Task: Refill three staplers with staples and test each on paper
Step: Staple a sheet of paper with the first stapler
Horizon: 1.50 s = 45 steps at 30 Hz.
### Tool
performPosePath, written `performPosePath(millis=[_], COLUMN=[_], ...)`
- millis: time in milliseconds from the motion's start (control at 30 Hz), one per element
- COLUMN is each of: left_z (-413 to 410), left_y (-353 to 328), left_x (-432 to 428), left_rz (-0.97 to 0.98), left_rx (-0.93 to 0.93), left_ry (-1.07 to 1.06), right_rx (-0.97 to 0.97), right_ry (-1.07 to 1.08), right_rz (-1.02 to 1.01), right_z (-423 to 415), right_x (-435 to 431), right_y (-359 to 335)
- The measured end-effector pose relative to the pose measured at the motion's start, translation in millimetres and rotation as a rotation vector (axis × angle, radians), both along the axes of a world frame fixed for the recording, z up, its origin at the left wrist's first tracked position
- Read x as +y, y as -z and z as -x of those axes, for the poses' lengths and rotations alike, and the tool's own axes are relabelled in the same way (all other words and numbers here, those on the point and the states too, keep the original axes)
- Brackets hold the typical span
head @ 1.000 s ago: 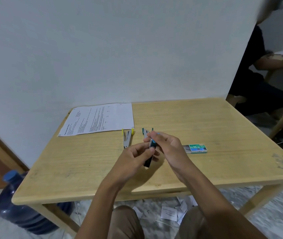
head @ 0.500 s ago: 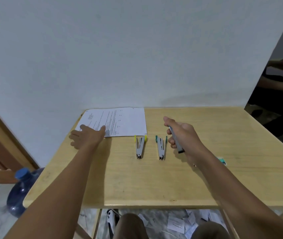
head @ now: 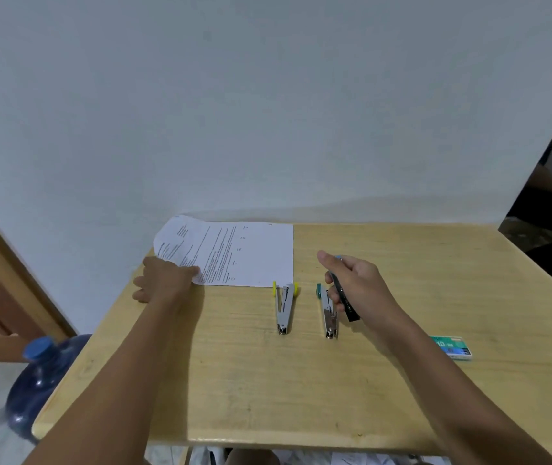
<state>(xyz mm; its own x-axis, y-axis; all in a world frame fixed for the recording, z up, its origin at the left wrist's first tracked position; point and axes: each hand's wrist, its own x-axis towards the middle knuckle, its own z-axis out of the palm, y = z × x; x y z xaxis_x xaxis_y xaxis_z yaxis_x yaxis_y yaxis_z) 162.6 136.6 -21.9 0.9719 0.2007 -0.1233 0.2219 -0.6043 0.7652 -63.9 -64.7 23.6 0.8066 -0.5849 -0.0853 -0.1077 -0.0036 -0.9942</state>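
A printed paper sheet [head: 234,253] lies at the back left of the wooden table [head: 268,391]. My left hand [head: 162,280] pinches its near left corner, which is lifted and curled. Two staplers lie open on the table: one with yellow tabs [head: 284,305] and one with green tabs [head: 328,312]. My right hand [head: 357,283] grips a third, dark stapler [head: 343,297] just right of the green one. A green staple box [head: 451,347] lies at the right.
A blue water jug [head: 38,374] stands on the floor left of the table. A white wall rises right behind the table. Another person sits at the far right. Paper scraps lie on the floor under the table.
My left hand left the dark stapler and went to the sheet, whose corner it now lifts. My right hand carried the stapler back and right. The view swung left.
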Motion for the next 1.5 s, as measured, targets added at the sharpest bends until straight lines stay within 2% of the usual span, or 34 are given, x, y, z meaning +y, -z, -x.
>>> performPosePath(millis=[133,233,367,467,600,733,833,933,1033,1133,1233,1333,1433,1500], left_z=[6,20,35,41,48,54,45,42,43,36,22,8,4,6], left_y=[1,-6,-11,-1,10,14,19,20,19,11,2,-1,2,3], left_x=[3,2,-14,-26,-36,-44,-51,-58,-67,-74,-77,-75,-68,-62], left_rz=[0.307,0.410,0.432,0.245,0.116,0.053,0.031,-0.085,-0.305,-0.383,-0.334,-0.261,-0.090,0.094], left_rx=[-0.252,-0.477,-0.698,-0.793,-0.668,-0.463,-0.514,-0.380,-0.260,-0.123,0.025,0.088,0.082,0.033], left_ry=[0.059,0.184,0.383,0.630,0.837,0.852,0.655,0.429,0.361,0.342,0.358,0.374,0.349,0.344], right_rx=[-0.007,-0.008,-0.039,-0.037,-0.047,-0.043,-0.056,-0.062,-0.071,-0.077,-0.081,-0.086,-0.088,-0.081], right_ry=[-0.011,-0.007,0.000,0.010,0.022,0.027,0.046,0.050,0.048,0.048,0.062,0.079,0.076,0.077], right_rz=[-0.001,-0.004,-0.012,0.005,0.014,0.008,-0.001,-0.004,-0.013,-0.003,-0.010,-0.027,-0.032,-0.033], right_z=[1,4,6,9,16,25,30,33,36,40,42,43,45,46], right_x=[3,4,5,5,2,-4,-7,-10,-13,-16,-19,-21,-21,-22], right_y=[2,3,5,6,7,8,8,6,6,7,9,10,13,14])
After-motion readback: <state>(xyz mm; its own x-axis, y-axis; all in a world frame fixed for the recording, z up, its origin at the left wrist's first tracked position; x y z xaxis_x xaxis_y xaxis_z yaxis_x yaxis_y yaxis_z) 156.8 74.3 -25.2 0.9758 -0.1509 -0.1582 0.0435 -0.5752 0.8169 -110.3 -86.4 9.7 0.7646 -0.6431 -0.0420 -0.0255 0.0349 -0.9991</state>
